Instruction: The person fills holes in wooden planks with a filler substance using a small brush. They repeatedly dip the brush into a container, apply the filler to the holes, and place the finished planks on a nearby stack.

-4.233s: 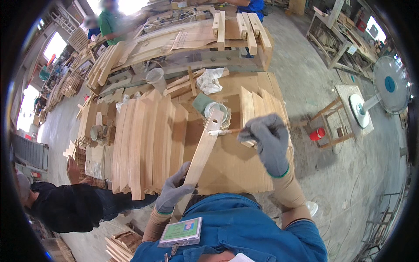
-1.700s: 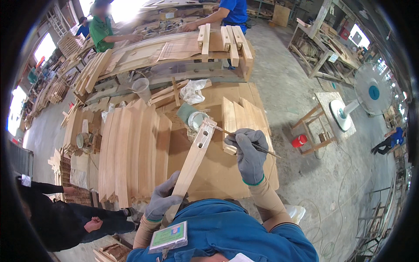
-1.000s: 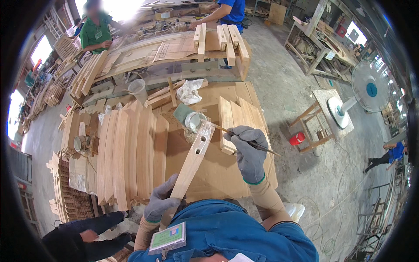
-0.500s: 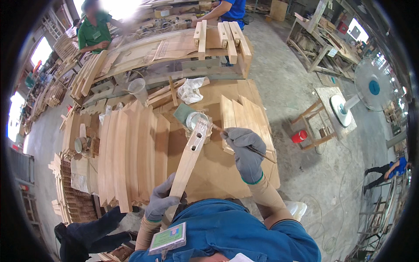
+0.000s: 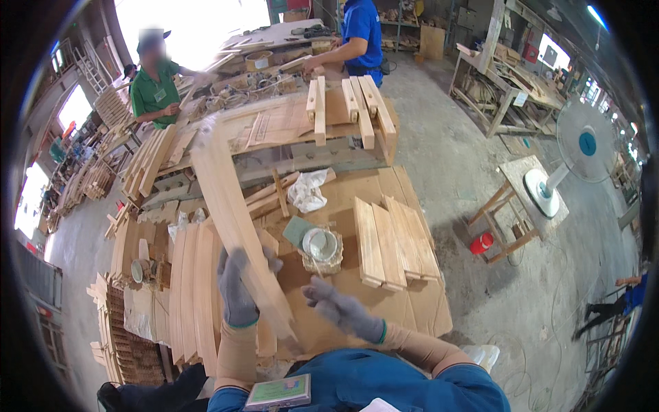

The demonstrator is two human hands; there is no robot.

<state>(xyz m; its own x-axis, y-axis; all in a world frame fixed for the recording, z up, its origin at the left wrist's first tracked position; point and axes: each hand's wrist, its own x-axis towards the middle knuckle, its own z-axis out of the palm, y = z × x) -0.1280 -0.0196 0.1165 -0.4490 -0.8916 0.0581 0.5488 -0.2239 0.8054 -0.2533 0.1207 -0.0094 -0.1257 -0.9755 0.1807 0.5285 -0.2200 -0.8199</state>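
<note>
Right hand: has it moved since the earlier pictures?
Yes. Judged against the cup, the right hand has moved left and lower in the view.

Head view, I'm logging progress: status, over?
Left hand grips long wooden piece, blurred. Right hand off it, grip unclear. Pale pot just beyond right hand.

The slat [image 5: 240, 226] is matt wood, the gloves [image 5: 347, 312] cloth.

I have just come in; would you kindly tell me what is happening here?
The person's grey-gloved left hand holds a long, pale wooden board, blurred and slanting. The grey-gloved right hand, seemingly open, is apart from it, nearer the person than the round whitish pot. Several short pale wooden pieces lie on brown cardboard at right.
</note>
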